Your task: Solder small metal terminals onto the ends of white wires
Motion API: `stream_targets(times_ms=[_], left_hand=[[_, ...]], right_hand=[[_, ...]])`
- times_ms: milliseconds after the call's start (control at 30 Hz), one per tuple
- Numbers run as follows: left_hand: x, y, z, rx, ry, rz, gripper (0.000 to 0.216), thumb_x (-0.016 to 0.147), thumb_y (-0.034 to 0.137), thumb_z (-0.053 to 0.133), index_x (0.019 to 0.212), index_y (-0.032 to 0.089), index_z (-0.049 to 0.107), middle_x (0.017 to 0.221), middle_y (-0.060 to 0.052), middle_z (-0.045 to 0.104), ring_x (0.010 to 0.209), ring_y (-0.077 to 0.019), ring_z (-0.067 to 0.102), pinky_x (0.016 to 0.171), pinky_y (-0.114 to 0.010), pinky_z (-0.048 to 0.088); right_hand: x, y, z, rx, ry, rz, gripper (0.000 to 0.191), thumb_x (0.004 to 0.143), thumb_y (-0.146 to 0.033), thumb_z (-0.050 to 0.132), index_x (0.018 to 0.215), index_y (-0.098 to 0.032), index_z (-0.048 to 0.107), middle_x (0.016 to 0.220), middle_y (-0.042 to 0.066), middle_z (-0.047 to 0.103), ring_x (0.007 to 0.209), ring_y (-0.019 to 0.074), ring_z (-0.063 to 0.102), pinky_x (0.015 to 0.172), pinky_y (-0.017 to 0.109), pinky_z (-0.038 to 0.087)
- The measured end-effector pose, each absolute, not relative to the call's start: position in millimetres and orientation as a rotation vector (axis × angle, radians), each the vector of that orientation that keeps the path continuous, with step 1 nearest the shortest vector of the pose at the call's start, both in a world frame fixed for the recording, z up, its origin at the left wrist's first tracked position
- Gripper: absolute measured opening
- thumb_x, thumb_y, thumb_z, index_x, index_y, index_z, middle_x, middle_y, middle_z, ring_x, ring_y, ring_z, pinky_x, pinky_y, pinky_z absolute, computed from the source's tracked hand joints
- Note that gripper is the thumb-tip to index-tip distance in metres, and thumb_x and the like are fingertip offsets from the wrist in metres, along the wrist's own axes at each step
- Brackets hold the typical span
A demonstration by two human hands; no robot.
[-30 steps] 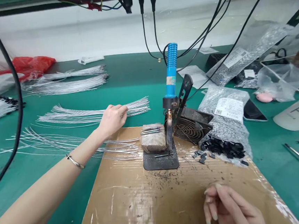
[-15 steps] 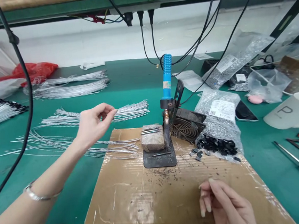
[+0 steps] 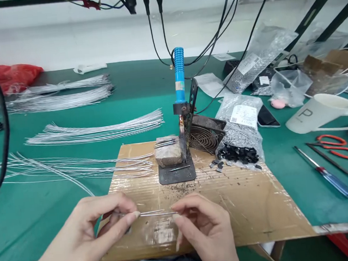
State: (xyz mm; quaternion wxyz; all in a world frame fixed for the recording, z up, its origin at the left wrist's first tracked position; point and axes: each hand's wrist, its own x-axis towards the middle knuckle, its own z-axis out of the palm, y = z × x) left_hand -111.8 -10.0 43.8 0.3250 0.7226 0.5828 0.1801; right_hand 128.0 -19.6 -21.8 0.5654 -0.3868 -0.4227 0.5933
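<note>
Above the cardboard sheet [image 3: 231, 223], my left hand [image 3: 97, 230] pinches thin white wires [image 3: 158, 214] between thumb and forefinger. Two wire ends stick out to the right of that pinch. The fingertips of my right hand [image 3: 205, 229] are closed on the tip of the longer one. Behind my left hand, strands run up and left to a loose spread of wires [image 3: 73, 167]. Beyond both hands, a soldering iron with a blue handle [image 3: 179, 73] stands upright, tip down, by a pale block [image 3: 168, 155] on a dark metal base [image 3: 178, 177].
A neat wire bundle [image 3: 101, 129] lies at left. Right of the iron are a small fan [image 3: 205, 138] and a plastic bag [image 3: 240, 120] spilling black pieces [image 3: 238, 154]. Farther right are a mug [image 3: 315, 114], a screwdriver [image 3: 333, 181] and red-handled scissors [image 3: 340, 148]. Cables hang overhead.
My left hand has come down and toward me from the wire bundle, bringing wires over the cardboard. My right hand has moved left and now pinches a wire end. The view has shifted.
</note>
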Motion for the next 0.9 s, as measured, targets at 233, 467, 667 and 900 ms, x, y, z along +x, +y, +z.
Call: stream_targets(times_ms=[233,467,667,900], left_hand=[[-91,-4,46,1.902,1.468,0.562,0.027,0.098,0.042,0.062,0.079,0.027,0.073,0.067,0.005,0.067,0.061,-0.0124,0.058,0.058,-0.021,0.041],[-85,-4,43,1.909,1.426,0.524,0.03,0.099,0.041,0.06,0.075,0.027,0.07,0.061,0.005,0.061,0.057,-0.0132,0.054,0.053,-0.023,0.039],[-97,4,37,2.066,1.46,0.523,0.024,0.099,0.035,0.06,0.078,0.027,0.068,0.067,0.005,0.066,0.061,-0.0146,0.057,0.058,-0.026,0.042],[-208,57,31,2.18,1.821,0.937,0.039,0.092,0.025,0.058,0.058,0.018,0.041,0.056,0.007,0.035,0.055,-0.0102,0.031,0.059,-0.03,0.023]], right_hand=[[122,-21,-22,-0.985,-0.939,1.426,0.013,0.085,-0.028,0.083,0.076,-0.019,0.08,0.071,0.0,0.067,0.047,0.0081,0.062,0.046,0.017,0.051],[125,-18,-26,-1.0,-0.995,1.43,0.014,0.086,-0.028,0.083,0.076,-0.018,0.079,0.072,0.001,0.068,0.048,0.0105,0.062,0.046,0.021,0.048],[137,-16,-29,-0.935,-1.264,1.221,0.015,0.095,-0.025,0.071,0.081,-0.021,0.076,0.074,0.002,0.065,0.064,0.0155,0.061,0.057,0.027,0.045],[165,-17,-32,-1.062,-1.312,1.139,0.022,0.103,-0.027,0.061,0.084,-0.022,0.07,0.077,0.001,0.062,0.067,0.0164,0.057,0.062,0.03,0.043]])
